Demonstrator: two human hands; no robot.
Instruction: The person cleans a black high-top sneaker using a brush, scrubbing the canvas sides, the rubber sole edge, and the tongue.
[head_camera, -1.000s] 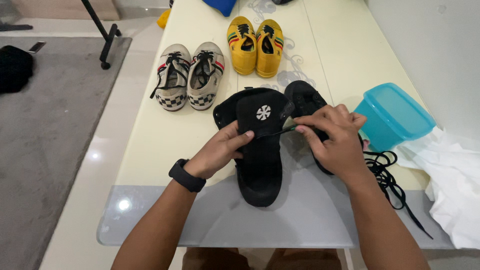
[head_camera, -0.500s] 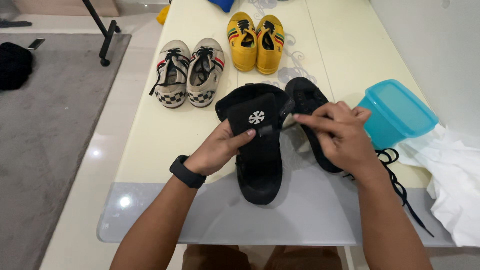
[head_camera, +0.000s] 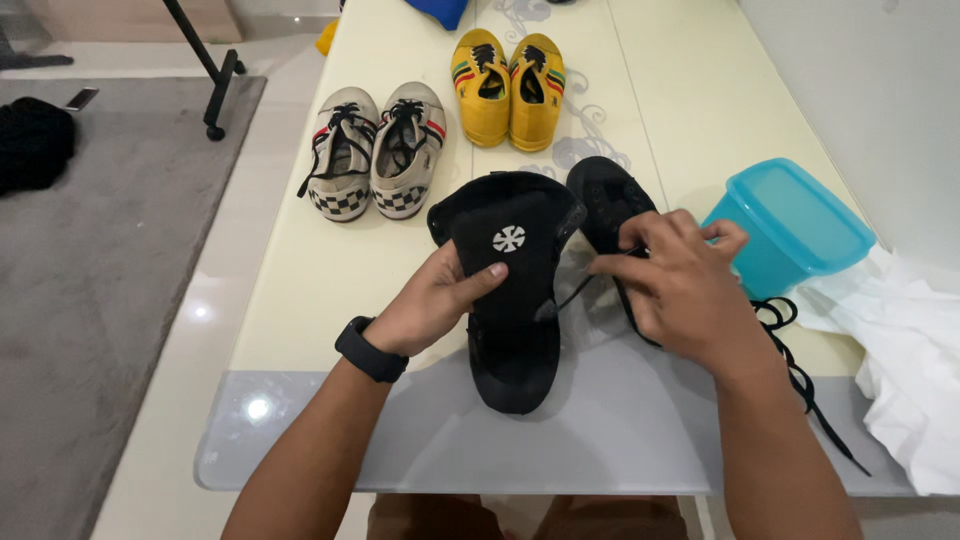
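A black shoe (head_camera: 512, 300) with a white emblem on its raised tongue lies toe toward me on the table. My left hand (head_camera: 435, 300), with a black watch on the wrist, grips the shoe's left side, thumb on the tongue. My right hand (head_camera: 680, 285) pinches a black lace (head_camera: 575, 292) that runs from the shoe's right side. A second black shoe (head_camera: 605, 200) lies behind my right hand, partly hidden by it.
A loose black lace (head_camera: 800, 375) trails at the right. A teal plastic tub (head_camera: 790, 225) and white cloth (head_camera: 910, 350) sit at the right. Beige checkered sneakers (head_camera: 375, 150) and yellow shoes (head_camera: 508, 88) stand farther back. A grey rug (head_camera: 90, 250) covers the floor left.
My right hand has pulled to the right, drawing the lace out from the shoe. The shoe's tongue stands more upright under my left thumb.
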